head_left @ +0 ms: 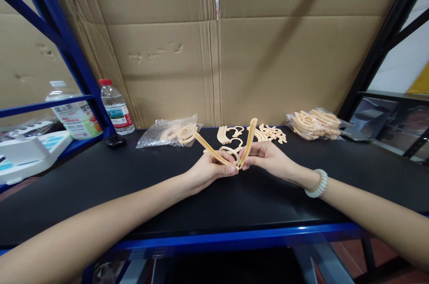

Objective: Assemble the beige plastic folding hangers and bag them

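Observation:
Both my hands hold a beige plastic folding hanger (248, 143) a little above the black tabletop, its two arms raised in a V. My left hand (214, 167) is closed on the left arm near the joint at the bottom. Around the right arm, close to the same joint, my right hand (264, 158) is pinched. A curved piece shows between the arms, partly covered by the fingers. Just behind lie loose beige hanger parts (229, 134), some arms and hooks, with a pile of small hooks (273, 133) to their right.
A clear bag of beige parts (170, 133) lies at back left, another filled bag (313, 124) at back right. A red-capped water bottle (116, 107) and a black object (115, 141) stand left. Cardboard (268, 60) walls the back; a blue edge (234, 238) runs along the front.

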`<state>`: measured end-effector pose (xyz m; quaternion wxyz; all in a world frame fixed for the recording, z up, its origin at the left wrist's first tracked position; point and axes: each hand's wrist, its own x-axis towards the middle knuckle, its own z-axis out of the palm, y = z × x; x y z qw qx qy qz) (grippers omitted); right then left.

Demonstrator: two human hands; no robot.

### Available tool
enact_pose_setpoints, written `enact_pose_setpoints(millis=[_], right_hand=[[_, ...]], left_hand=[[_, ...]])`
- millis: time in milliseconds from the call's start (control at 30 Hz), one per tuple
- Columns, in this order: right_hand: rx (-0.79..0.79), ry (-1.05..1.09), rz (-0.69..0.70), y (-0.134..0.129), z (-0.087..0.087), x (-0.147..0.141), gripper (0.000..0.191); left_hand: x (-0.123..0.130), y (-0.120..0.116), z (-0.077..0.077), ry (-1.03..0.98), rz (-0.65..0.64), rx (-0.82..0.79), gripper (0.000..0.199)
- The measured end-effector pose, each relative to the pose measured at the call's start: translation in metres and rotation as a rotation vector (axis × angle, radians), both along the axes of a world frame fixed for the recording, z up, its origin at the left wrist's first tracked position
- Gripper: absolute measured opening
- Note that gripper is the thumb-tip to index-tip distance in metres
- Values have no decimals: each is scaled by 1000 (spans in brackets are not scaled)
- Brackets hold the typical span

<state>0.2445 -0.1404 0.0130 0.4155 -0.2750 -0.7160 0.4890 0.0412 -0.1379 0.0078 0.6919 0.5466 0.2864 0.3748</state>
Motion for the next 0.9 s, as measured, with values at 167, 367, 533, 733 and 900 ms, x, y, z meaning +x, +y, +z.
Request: enact_pose_setpoints(millis=[167,367,533,733,900], right_hand=[[14,-10,-1,-5,1,-4,12],[49,29,-46,-10,-2,-9,12],[71,50,-113,-14,-2,-13,17],[0,127,-166,-12,-6,-16,22],[-98,130,-125,-7,-2,-9,25]], left_hand=[[3,-4,1,12,65,14,27],[8,-7,-2,-41,159,64,22],[9,-8,-2,-68,196,45,25],[10,-9,-2,-50,224,16,29],[9,-13,3,-27,221,1,29]])
